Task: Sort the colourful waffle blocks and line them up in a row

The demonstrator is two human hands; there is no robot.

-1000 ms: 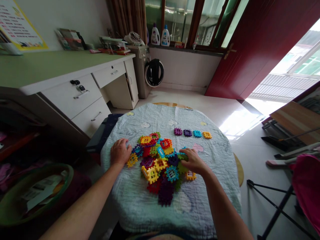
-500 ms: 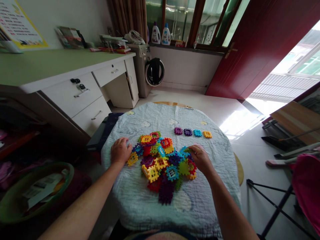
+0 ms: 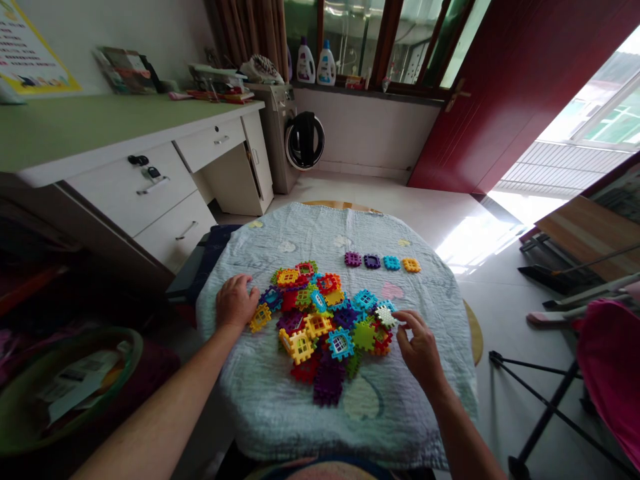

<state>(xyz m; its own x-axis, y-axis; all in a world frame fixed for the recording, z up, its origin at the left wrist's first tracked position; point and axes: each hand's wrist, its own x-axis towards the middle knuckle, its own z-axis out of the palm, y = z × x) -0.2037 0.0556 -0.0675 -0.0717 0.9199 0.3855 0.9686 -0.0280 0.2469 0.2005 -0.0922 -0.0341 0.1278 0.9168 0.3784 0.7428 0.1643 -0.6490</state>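
A loose heap of colourful plastic interlocking building blocks [image 3: 317, 325], notched along their edges, lies on the cloth-covered table. My right hand [image 3: 419, 343] is at the heap's right side, thumb and fingers pinching the edge of a pale green block [image 3: 386, 316] that glints in the light. Resting on the cloth at the left is my left hand [image 3: 236, 303], its fingers loosely apart and nothing in it. Just beside its fingertips lies a yellow window block [image 3: 260, 318]. Beyond the heap, a purple block [image 3: 353, 259], a dark violet one [image 3: 372, 261], a blue one [image 3: 391, 263] and an orange one [image 3: 411, 265] form a row.
A pale blue cloth [image 3: 320, 230] covers the round table. Left of it stand a white desk with drawers [image 3: 150, 183] and a basket [image 3: 130, 347]. A washing machine [image 3: 280, 140] with its door open is behind. On the right is a pink folding chair [image 3: 610, 360].
My right hand has drawn back slightly toward me and to the right, and the pale green block now shows at its fingertips. My left hand stays in place while the view shifts a little.
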